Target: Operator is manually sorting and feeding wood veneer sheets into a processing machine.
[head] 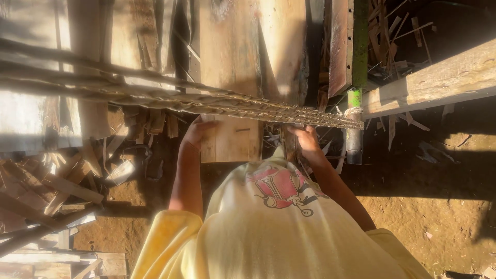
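Observation:
A wide pale wooden plank (235,77) runs away from me, and its near end lies just in front of my chest. My left hand (195,132) grips the plank's left edge near that end, thumb on top. My right hand (306,138) is at the plank's right side, against a narrow dark piece of wood (289,147). A bundle of twisted ropes (222,103) crosses over both hands and hides the fingertips. I cannot tell whether the right fingers close on anything. My yellow shirt (268,232) fills the lower middle of the view.
The ropes end at a green post (354,98) on the right. A heavy beam (439,80) slants up to the right. Offcuts and scrap boards (57,191) are piled at the left. More planks (129,36) lie beside the pale one. Bare dirt (434,206) lies to the right.

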